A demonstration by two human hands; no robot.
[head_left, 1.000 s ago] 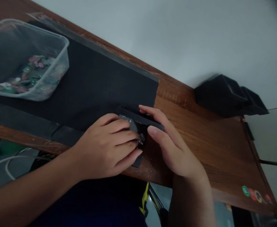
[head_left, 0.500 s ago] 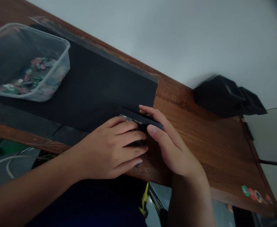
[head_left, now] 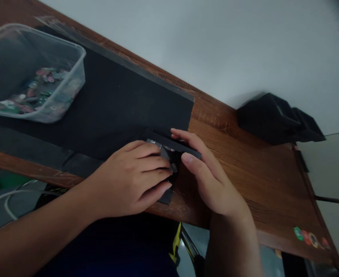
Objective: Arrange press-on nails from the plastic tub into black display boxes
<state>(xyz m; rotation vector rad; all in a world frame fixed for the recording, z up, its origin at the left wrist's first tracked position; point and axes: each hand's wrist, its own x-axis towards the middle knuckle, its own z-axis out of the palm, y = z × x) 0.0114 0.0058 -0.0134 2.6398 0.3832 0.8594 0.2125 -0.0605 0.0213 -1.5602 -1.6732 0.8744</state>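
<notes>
A small black tray-like holder (head_left: 173, 148) lies at the right edge of a black mat (head_left: 114, 104) on a wooden table (head_left: 244, 165). My left hand (head_left: 131, 179) rests over the holder with its fingers curled, pressing small greyish pieces (head_left: 169, 163) that I cannot make out. My right hand (head_left: 208, 175) steadies the holder from the right, thumb and fingers against its far rim. Most of the holder's inside is hidden under my left fingers.
A clear plastic tub (head_left: 33, 73) with several small coloured chips stands at the far left on the mat. A black angular object (head_left: 276, 119) sits by the wall at the right. Three round coloured stickers (head_left: 308, 236) mark the table's near right edge. Cables (head_left: 10, 200) hang below.
My left fingers drew back a little from the holder, uncovering the small grey pieces again. My right hand stayed put.
</notes>
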